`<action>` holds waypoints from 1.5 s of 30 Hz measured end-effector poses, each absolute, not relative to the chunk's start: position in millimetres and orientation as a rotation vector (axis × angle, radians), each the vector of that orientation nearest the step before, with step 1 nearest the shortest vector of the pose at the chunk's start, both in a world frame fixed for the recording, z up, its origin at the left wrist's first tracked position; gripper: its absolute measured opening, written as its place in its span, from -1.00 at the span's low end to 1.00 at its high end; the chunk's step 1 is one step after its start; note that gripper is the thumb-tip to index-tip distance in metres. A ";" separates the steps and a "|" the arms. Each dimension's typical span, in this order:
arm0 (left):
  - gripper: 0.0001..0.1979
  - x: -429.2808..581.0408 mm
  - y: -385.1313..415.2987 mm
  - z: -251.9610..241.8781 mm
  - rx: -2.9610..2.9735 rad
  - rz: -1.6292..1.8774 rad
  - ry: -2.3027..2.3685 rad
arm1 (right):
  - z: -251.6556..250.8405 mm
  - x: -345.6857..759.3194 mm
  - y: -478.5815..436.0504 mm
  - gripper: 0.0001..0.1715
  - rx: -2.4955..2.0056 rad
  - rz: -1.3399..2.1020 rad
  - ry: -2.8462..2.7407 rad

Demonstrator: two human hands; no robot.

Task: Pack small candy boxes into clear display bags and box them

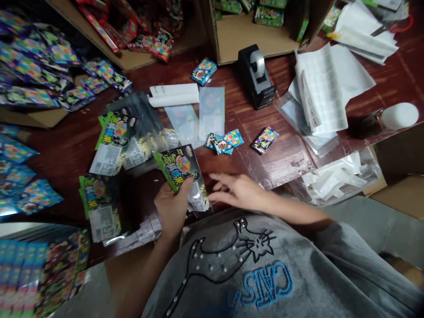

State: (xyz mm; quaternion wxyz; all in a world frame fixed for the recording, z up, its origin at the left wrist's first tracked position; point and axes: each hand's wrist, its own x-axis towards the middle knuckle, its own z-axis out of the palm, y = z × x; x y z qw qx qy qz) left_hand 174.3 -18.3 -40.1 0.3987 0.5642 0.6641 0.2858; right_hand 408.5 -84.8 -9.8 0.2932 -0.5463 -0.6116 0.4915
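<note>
Left hand (174,206) pinches a black packet (180,164), fingers hidden beneath, beside the blurred, half-open, empty right hand (236,190); far cartons (235,46) are cropped.

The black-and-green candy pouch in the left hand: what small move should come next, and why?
Probably, the right hand should pinch the edge of the black-and-green candy pouch nearest it, to steady it: the left hand seems to grip it alone, while the right's spread fingers are beside that edge, apparently holding nothing.
</note>
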 end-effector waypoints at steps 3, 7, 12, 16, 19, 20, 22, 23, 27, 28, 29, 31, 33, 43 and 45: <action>-0.42 162.3 -4.9 -27.8 1.736 0.667 1.746 | 1.9 483.2 -80.7 -0.34 -1.523 0.740 -1.954; -0.34 204.7 14.9 3.7 2.498 0.771 1.525 | 8.0 562.1 -66.0 -0.25 -1.728 0.430 -2.436; -0.40 311.5 42.6 14.1 2.823 0.170 1.003 | 4.9 570.2 -58.0 -0.27 -2.058 0.412 -2.536; -0.71 337.9 47.5 9.5 2.957 -0.018 0.318 | -1.6 563.7 -71.9 -0.20 -2.377 0.529 -2.199; -0.78 334.4 37.8 4.4 2.890 -0.082 -0.270 | -6.7 553.7 -79.5 -0.34 -2.402 0.643 -2.036; -0.77 332.9 34.5 3.0 2.873 -0.091 -0.327 | -7.7 549.1 -80.7 -0.39 -2.395 0.697 -2.019; -0.75 331.2 31.3 2.8 2.866 -0.074 -0.311 | -7.5 541.6 -82.0 -0.47 -2.360 0.827 -2.048; -0.73 331.1 33.0 4.6 2.862 -0.054 -0.295 | -5.9 540.4 -82.3 -0.49 -2.330 0.880 -2.090; -0.60 337.4 81.5 22.8 2.837 0.015 -0.209 | 16.9 565.1 -70.3 -0.48 -2.172 0.766 -2.222; -0.60 340.6 107.1 28.0 2.854 0.027 -0.104 | 26.9 577.5 -59.7 -0.47 -2.164 0.646 -2.206; -0.61 344.1 137.9 32.3 2.875 0.049 0.067 | 37.9 590.9 -44.4 -0.46 -2.171 0.512 -2.174; -0.58 351.6 209.0 36.5 2.898 0.135 0.552 | 59.2 618.0 0.8 -0.47 -2.224 0.259 -2.115; -0.42 359.3 280.2 33.7 2.819 0.219 1.049 | 71.9 643.4 61.9 -0.51 -2.245 0.113 -2.093; -0.30 358.5 366.3 15.7 2.506 0.285 1.336 | 17.0 729.8 276.2 0.01 -2.615 -0.112 -1.812; -0.35 355.2 340.9 23.4 2.487 0.429 1.207 | 23.0 731.0 274.3 0.09 -2.643 -0.057 -1.784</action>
